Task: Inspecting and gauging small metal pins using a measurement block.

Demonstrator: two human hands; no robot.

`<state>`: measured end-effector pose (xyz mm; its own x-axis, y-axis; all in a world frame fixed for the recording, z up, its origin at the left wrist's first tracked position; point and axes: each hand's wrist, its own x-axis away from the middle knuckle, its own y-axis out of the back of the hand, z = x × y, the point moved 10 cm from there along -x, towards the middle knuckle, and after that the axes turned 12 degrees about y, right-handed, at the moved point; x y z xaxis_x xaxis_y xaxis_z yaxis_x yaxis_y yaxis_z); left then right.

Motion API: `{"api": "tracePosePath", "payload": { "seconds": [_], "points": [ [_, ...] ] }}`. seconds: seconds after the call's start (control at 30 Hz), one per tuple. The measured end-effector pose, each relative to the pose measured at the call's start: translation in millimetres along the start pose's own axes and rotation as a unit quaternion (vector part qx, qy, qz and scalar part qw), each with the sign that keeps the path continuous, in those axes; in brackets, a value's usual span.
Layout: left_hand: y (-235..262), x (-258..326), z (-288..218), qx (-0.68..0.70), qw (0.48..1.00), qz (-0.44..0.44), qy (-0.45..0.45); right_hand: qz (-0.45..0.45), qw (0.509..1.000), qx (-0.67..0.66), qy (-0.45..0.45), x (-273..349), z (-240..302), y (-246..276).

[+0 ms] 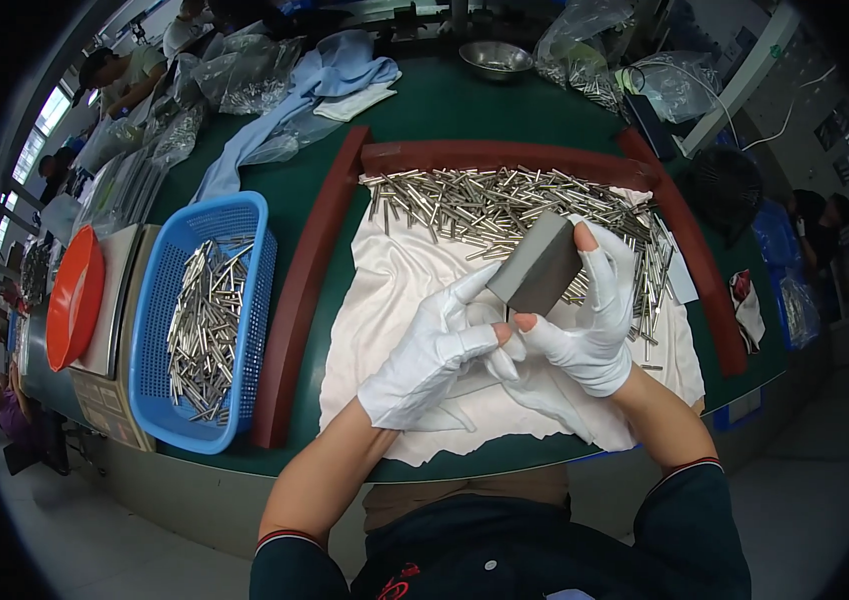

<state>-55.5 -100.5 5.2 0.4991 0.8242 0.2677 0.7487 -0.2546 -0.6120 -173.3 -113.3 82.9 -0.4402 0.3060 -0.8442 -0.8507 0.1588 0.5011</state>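
My right hand point(600, 325), in a white glove with bare thumb and fingertip showing, grips a flat grey rectangular block point(540, 265), tilted up above the cloth. Close on its left is my white-gloved left hand point(445, 345), index finger stretched to the block's left corner. The left thumb and the other fingers are bent together; what they hold, if anything, I cannot make out. A thin dark line shows at the block's lower edge, too small to name. Behind the hands, a heap of short metal pins point(485, 200) lies on a pale cloth point(385, 290).
Dark red bars point(310, 290) frame the cloth on three sides of the green table. Left stands a blue plastic basket point(263, 260) with metal pins, then an orange-red basin point(75, 300). Farther back are a blue cloth point(335, 70), a metal bowl point(497, 60) and plastic bags point(245, 75).
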Motion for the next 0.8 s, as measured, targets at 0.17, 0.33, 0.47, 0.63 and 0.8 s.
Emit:
{"api": "tracePosePath", "payload": {
  "seconds": [0.17,0.33,0.47,0.63,0.8],
  "points": [
    [11,-1,3,-0.004,1.0,-0.024,-0.007,0.016,1.0,0.012,0.006,3,1,0],
    [11,3,-1,-0.023,1.0,-0.018,0.006,0.018,1.0,-0.014,-0.007,3,-2,-2],
    [4,-2,5,-0.04,0.999,-0.018,0.019,0.018,1.0,-0.02,-0.015,2,-4,-5],
    [-4,1,1,-0.009,0.999,0.008,0.035,-0.023,0.998,-0.001,-0.063,2,-17,15],
    [9,-2,-1,0.101,0.995,0.013,0.007,-0.008,0.998,0.042,-0.041,2,-15,17]
  ]
}}
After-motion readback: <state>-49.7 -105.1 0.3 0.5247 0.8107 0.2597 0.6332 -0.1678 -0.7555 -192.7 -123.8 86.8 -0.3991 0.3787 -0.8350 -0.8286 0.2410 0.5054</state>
